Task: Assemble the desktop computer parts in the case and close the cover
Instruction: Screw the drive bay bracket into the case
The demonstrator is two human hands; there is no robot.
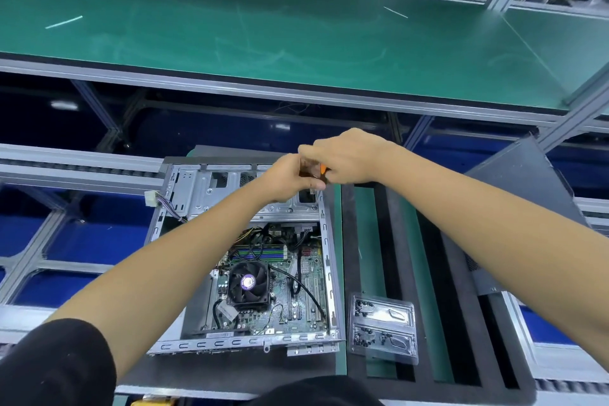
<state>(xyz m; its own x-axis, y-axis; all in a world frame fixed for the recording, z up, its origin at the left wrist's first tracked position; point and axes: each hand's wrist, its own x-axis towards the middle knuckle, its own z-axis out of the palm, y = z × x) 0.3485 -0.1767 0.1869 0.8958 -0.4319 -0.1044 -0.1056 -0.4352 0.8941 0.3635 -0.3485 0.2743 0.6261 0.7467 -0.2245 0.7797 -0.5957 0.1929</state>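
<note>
Case (250,273) open, both hands' grip curled on orange-handled tool (323,170)

The open computer case (250,260) lies flat on the bench, near its front edge, with the open side up. Inside, the green motherboard (280,293) fills the near half, and a black round fan (247,283) sits on it. The far half is a bare grey metal bay. The dark side cover (524,188) stands tilted at the right.

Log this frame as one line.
stage: fastening at far end of open grey metal computer case | left hand: steadying | right hand: gripping orange-handled tool | clear plastic screw tray: right of case
</note>
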